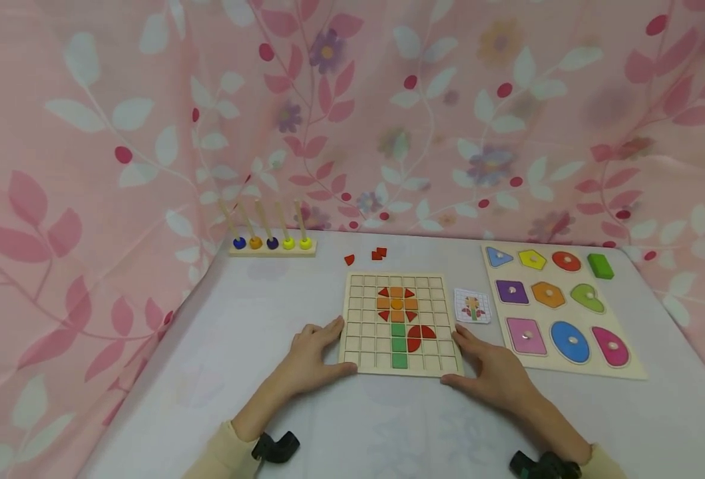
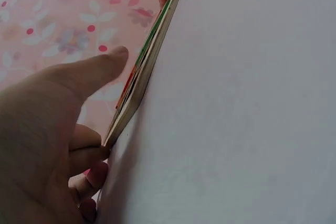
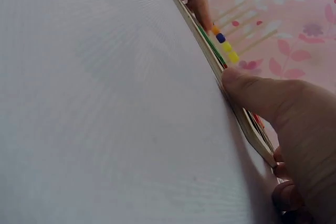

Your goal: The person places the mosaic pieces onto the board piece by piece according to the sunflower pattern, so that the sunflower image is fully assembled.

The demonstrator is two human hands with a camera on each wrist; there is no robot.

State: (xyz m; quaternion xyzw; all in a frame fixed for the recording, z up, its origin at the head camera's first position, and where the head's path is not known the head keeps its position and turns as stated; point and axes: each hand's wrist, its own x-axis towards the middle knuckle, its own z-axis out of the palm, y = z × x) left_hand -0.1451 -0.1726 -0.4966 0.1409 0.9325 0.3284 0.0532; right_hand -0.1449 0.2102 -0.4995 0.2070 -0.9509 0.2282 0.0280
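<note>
A square wooden grid board (image 1: 364, 342) lies on the table, bearing a flower mosaic of orange squares (image 1: 397, 292), red triangles, green squares (image 1: 399, 346) as a stem and red rounded pieces (image 1: 413, 339). My left hand (image 1: 310, 356) holds the board at its near left corner, fingers along the left side and thumb by the front edge. At the near right corner my right hand (image 1: 498, 376) holds it likewise. The right wrist view shows that thumb (image 3: 252, 87) against the front edge. In the left wrist view, curled fingers (image 2: 86, 156) meet the board's corner.
Loose red pieces (image 1: 379, 254) lie behind the board. A printed flower card (image 1: 472, 307) sits to its right, beside a shape puzzle board (image 1: 568, 369) with knobbed pieces. A green block (image 1: 600, 266) is at the far right. A peg stand (image 1: 272, 253) with coloured beads stands back left.
</note>
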